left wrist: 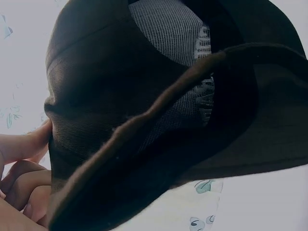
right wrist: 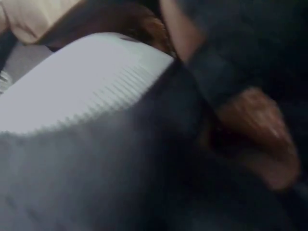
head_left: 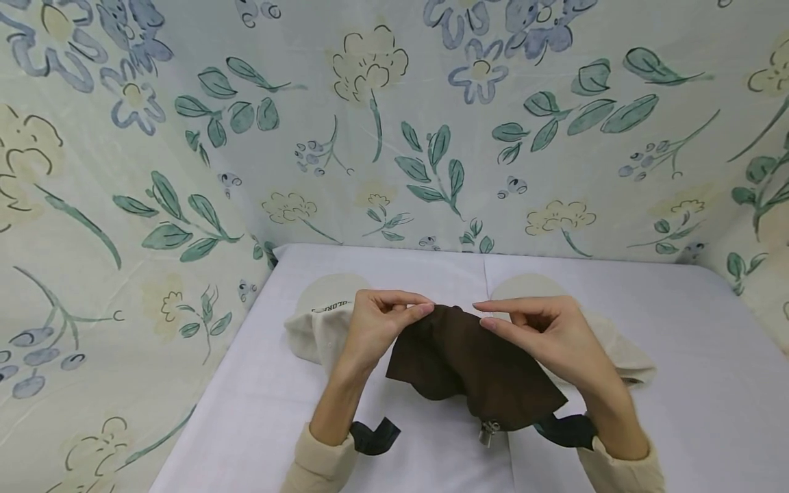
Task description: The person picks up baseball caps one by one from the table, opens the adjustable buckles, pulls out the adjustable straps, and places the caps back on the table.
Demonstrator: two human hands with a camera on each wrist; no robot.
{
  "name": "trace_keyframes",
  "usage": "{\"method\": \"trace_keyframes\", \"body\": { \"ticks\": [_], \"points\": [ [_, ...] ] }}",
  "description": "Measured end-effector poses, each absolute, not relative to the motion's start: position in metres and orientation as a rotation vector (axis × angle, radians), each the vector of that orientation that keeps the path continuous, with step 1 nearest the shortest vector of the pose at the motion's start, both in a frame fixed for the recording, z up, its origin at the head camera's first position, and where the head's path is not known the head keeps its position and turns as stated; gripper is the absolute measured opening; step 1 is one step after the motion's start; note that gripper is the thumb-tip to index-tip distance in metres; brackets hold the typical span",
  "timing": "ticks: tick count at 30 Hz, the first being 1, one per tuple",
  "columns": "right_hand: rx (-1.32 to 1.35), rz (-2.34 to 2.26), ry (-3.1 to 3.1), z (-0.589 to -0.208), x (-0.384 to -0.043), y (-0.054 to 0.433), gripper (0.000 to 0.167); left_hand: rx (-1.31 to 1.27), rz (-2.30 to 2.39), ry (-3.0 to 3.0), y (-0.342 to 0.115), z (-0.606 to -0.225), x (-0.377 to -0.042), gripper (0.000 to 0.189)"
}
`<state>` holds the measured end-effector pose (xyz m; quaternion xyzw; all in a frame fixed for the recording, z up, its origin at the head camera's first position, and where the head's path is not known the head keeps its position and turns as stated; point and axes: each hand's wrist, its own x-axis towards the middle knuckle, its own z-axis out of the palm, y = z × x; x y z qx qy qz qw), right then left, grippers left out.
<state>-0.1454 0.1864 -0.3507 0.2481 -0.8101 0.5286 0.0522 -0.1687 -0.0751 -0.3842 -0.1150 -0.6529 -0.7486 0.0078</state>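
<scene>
1. Head view: the brown brimmed hat (head_left: pixel 456 363) hangs above the white sheet (head_left: pixel 246 424), in front of two cream caps (head_left: pixel 320 332) (head_left: pixel 622 349). The left hand (head_left: pixel 379 322) pinches its upper edge between thumb and forefinger. The right hand (head_left: pixel 551 332) has thumb and forefinger apart at the hat's upper side; whether they touch the cloth is hard to tell.
2. Same view: the cloth droops in folds, so it should handle as light and soft, unlikely to break or slip. The small metal fitting (head_left: pixel 489 431) at the lower edge may swing and tug a little. A pinch on the top cloth suits lifting; two opposite brim edges would spread it better. No box, bag or other separate container shows.
3. Left wrist view: the hat fills the frame, its hollow crown dark, with a pale mesh patch (left wrist: pixel 168 33) showing. The mesh looks thin and may snag. The crown's contents, if any, cannot be made out.
4. Right wrist view: dark and blurred; finger contact cannot be told here.
</scene>
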Motion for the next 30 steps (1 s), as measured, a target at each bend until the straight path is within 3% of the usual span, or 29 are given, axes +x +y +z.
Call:
{"method": "trace_keyframes", "body": {
  "ticks": [30],
  "points": [
    [0.722,1.684,-2.480,-0.3592,-0.1560,0.1819,0.016,-0.453,-2.307,-2.052,-0.0750,-0.3809,-0.1645,0.010]
  ]
}}
